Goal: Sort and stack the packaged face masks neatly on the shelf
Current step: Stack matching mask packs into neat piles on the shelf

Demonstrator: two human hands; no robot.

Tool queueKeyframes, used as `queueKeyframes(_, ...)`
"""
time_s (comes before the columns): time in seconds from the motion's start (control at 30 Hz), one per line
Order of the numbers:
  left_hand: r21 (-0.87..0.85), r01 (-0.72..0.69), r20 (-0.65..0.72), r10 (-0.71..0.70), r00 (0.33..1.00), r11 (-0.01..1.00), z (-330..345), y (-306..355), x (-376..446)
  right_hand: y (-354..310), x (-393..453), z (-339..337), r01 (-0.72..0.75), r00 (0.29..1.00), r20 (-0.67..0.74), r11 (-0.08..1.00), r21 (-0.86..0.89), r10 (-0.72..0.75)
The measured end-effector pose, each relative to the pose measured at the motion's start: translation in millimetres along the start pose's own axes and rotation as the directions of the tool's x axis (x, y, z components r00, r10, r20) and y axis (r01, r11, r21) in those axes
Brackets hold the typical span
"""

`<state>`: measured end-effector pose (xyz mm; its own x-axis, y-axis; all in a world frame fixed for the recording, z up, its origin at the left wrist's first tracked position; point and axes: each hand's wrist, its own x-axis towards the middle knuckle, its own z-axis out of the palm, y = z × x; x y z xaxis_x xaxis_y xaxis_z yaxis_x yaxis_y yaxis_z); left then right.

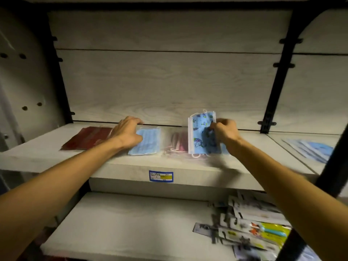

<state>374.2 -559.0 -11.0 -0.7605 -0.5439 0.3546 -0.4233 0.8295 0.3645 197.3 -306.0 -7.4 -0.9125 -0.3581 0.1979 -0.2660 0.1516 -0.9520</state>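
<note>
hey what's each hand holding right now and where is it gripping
The right hand pinches the printed blue mask pack at its right edge, lifting it upright. The left hand holds nothing; it rests on the plain blue mask pack.

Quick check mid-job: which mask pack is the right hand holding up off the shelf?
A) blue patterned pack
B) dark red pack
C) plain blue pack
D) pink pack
A: the right hand pinches the blue patterned pack upright above the shelf.

Bare shelf [37,157] left of the dark red packet [86,138]; mask packets crowding mid-shelf.
</note>
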Motion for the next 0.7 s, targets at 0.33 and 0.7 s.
queueKeyframes(0.33, -0.048, -0.431, 0.059, 0.433, 0.900, 0.901, 24.6, 97.4, -53.1, -10.6, -74.1, -86.8, 0.064, 0.998, -0.008, 0.986, 0.152, -0.063)
queueKeyframes(0.7, -0.101, -0.559, -0.022, 0.560, 0.828, 0.823, 60.2, 272.7, -146.2, 22.6, -166.4, -265.1, 0.264, 0.964, -0.003, 0.963, -0.049, -0.264)
